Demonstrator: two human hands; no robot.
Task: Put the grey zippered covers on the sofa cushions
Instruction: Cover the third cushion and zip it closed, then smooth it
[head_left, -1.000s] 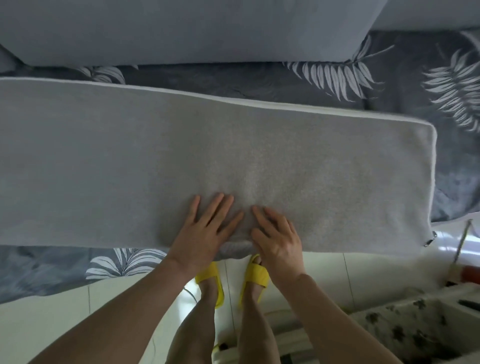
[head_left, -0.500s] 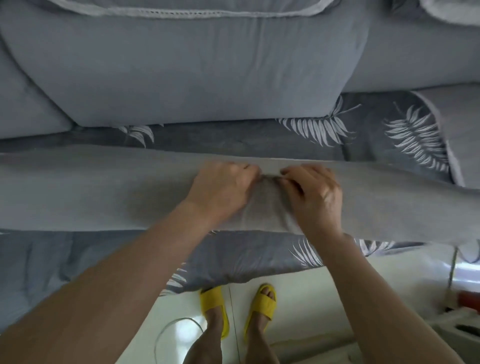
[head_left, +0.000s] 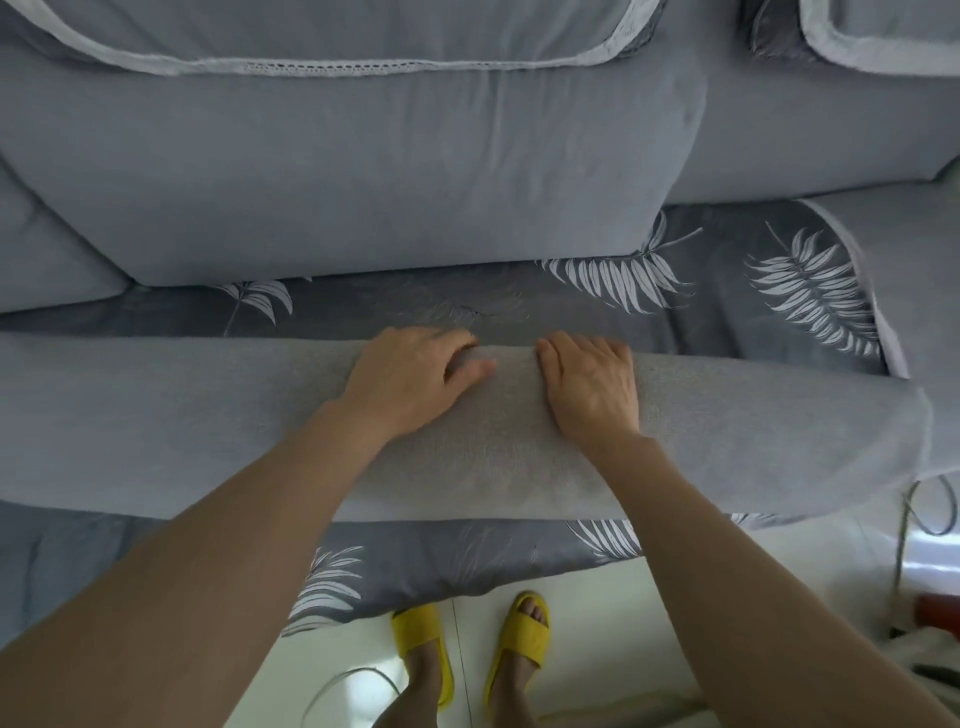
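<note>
You face a big blue-grey cloth sofa (head_left: 363, 182). A white lace-edged cloth (head_left: 337, 67) lies over its top. A dark grey sheet with white leaf prints (head_left: 727, 291) covers its seat. Below you, the shiny white tiled floor (head_left: 602, 623) shines with light. A thin grey cord (head_left: 902, 540) lies on the floor at your right.

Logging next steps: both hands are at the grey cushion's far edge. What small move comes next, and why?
Probably lift that edge toward the body to flip the grey cushion: the left hand and right hand both curl over its far edge, near the middle.
</note>
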